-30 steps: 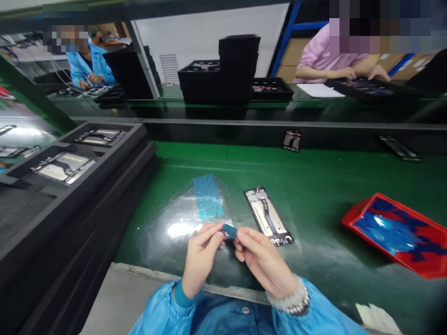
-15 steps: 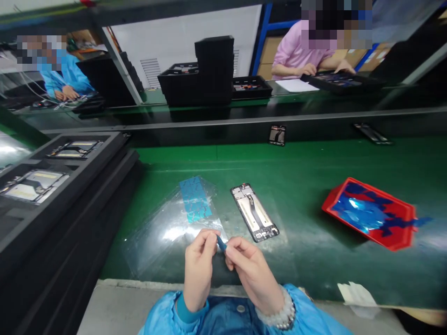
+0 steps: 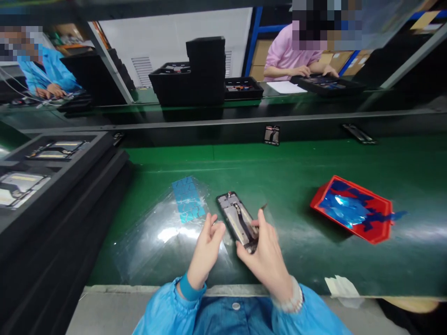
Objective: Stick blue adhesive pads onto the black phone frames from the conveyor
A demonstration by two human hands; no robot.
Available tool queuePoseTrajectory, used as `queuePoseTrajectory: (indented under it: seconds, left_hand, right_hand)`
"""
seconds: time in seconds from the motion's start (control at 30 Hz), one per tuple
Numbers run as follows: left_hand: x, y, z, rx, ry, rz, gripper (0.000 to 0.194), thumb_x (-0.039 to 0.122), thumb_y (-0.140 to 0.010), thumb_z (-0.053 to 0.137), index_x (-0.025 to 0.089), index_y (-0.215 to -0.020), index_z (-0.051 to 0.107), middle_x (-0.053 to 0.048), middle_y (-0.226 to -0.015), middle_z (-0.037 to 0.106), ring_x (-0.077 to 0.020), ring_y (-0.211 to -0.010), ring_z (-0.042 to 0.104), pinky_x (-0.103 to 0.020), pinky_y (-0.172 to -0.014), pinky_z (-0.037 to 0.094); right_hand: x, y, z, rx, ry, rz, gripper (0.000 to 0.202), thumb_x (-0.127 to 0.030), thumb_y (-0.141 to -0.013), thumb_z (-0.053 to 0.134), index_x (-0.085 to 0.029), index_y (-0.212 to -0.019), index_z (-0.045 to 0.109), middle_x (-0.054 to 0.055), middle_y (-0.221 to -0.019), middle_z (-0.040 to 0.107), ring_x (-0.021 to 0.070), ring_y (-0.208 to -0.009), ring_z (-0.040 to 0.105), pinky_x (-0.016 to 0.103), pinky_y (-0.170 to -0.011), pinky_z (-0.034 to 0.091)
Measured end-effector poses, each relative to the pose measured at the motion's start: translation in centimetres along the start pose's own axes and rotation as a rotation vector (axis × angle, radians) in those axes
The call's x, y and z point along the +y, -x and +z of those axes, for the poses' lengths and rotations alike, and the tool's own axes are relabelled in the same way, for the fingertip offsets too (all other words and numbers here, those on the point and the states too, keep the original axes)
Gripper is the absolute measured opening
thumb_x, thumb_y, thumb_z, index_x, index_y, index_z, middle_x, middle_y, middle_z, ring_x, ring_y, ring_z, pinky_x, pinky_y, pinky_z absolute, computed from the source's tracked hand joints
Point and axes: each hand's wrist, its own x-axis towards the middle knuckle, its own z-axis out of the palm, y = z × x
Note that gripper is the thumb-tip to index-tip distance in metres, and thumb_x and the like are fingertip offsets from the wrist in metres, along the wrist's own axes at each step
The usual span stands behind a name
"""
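An opened phone [image 3: 232, 215], its inner side up with a black flex cable down the middle, lies before me on the green bench. My right hand [image 3: 267, 253] spans its lower end, thumb on the near left edge and fingers on the right edge. A small dark strip [image 3: 263, 206] sticks out by the right index fingertip. Left of the phone, my left hand [image 3: 206, 246] holds thumb and fingertips close together; whatever is between them is too small to name. Beyond it lies a clear plastic sheet [image 3: 146, 242] bearing blue film pieces [image 3: 188, 199].
A red bin [image 3: 375, 235] with blue film scraps stands at right. Stacked black trays [image 3: 87, 186] holding phone parts rise at left. Two phone parts [image 3: 271, 135] rest by the back ledge [image 3: 195, 124]. Across it, two people work among black boxes [image 3: 206, 74].
My hands have parted; the blue piece between them is no longer seen there. My right hand has moved onto the phone, which sits a little turned. The view has shifted slightly right.
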Motion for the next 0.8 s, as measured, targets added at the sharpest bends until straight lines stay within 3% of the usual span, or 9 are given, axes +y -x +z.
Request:
queuePoseTrajectory:
  seconds: [0.1, 0.17, 0.23, 0.3, 0.37, 0.43, 0.6, 0.8]
  left_hand:
    - [0.2, 0.1, 0.5, 0.017, -0.001, 0.147, 0.049, 0.035, -0.085, 0.053, 0.020, -0.130, 0.043, -0.009, -0.135, 0.051, -0.0212, -0.121, 0.050, -0.033, -0.104, 0.036]
    - [0.5, 0.5, 0.2, 0.009, -0.005, 0.221, 0.044, 0.033, -0.086, 0.052, 0.021, -0.127, 0.047, -0.006, -0.130, 0.055, -0.0213, -0.121, 0.050, -0.033, -0.103, 0.037]
    - [0.8, 0.9, -0.1, -0.054, 0.001, 0.211, 0.044, 0.032, -0.085, 0.054, 0.021, -0.127, 0.049, -0.006, -0.130, 0.056, -0.0219, -0.121, 0.050, -0.033, -0.103, 0.038]
    - [1.0, 1.4, -0.4, -0.109, 0.022, 0.163, 0.046, 0.031, -0.082, 0.058, 0.020, -0.126, 0.051, -0.006, -0.130, 0.056, -0.0219, -0.121, 0.050, -0.032, -0.103, 0.038]
    - [1.0, 1.9, -0.4, -0.109, 0.055, 0.112, 0.048, 0.030, -0.080, 0.061, 0.019, -0.125, 0.053, -0.006, -0.129, 0.058, -0.0219, -0.121, 0.050, -0.032, -0.103, 0.038]
    - [0.9, 2.3, -0.2, -0.090, 0.072, 0.079, 0.048, 0.030, -0.078, 0.063, 0.019, -0.124, 0.054, -0.007, -0.125, 0.060, -0.0223, -0.119, 0.052, -0.033, -0.102, 0.040]
    - [0.6, 2.9, 0.1, -0.100, 0.090, 0.072, 0.045, 0.027, -0.080, 0.060, 0.020, -0.124, 0.054, -0.006, -0.121, 0.064, -0.0210, -0.118, 0.054, -0.031, -0.100, 0.042]
    - [0.8, 3.0, 0.0, -0.124, 0.092, 0.070, 0.044, 0.028, -0.081, 0.060, 0.020, -0.124, 0.055, -0.005, -0.120, 0.064, -0.0216, -0.117, 0.054, -0.032, -0.100, 0.043]
  right_hand:
    - [-1.6, 2.3, -0.9, -0.063, -0.160, 0.008, 0.088, -0.028, -0.073, 0.062, -0.018, -0.144, 0.010, 0.015, -0.116, 0.049, 0.0293, -0.106, 0.050, 0.046, -0.086, 0.047]
    - [-1.8, 2.7, -1.5, -0.062, -0.295, 0.032, 0.075, -0.032, -0.074, 0.064, -0.021, -0.138, 0.027, 0.015, -0.123, 0.046, 0.0290, -0.114, 0.047, 0.047, -0.091, 0.045]
    - [-1.6, 1.8, -1.9, -0.026, -0.476, 0.120, 0.046, -0.036, -0.075, 0.064, -0.022, -0.118, 0.051, 0.013, -0.126, 0.047, 0.0284, -0.118, 0.046, 0.047, -0.096, 0.041]
    - [-1.4, 0.2, -2.0, -0.025, -0.673, 0.253, 0.020, -0.038, -0.078, 0.061, -0.020, -0.088, 0.063, 0.012, -0.125, 0.050, 0.0276, -0.117, 0.049, 0.046, -0.097, 0.040]
    - [-1.4, -1.3, -1.7, -0.053, -0.819, 0.363, 0.022, -0.039, -0.077, 0.062, -0.019, -0.070, 0.063, 0.012, -0.125, 0.053, 0.0277, -0.115, 0.051, 0.045, -0.095, 0.042]
    - [-1.9, -2.2, -1.3, -0.082, -0.886, 0.407, 0.023, -0.039, -0.075, 0.064, -0.018, -0.064, 0.064, 0.012, -0.125, 0.055, 0.0282, -0.114, 0.052, 0.044, -0.094, 0.041]
    - [-3.2, -2.3, -0.9, -0.104, -0.805, 0.335, 0.017, -0.032, -0.076, 0.062, -0.020, -0.065, 0.066, 0.011, -0.122, 0.057, 0.0270, -0.115, 0.050, 0.045, -0.097, 0.036]
    - [-3.3, -2.6, -1.6, -0.109, -0.740, 0.305, 0.018, -0.030, -0.076, 0.060, -0.020, -0.062, 0.064, 0.011, -0.113, 0.061, 0.0257, -0.108, 0.054, 0.042, -0.092, 0.039]
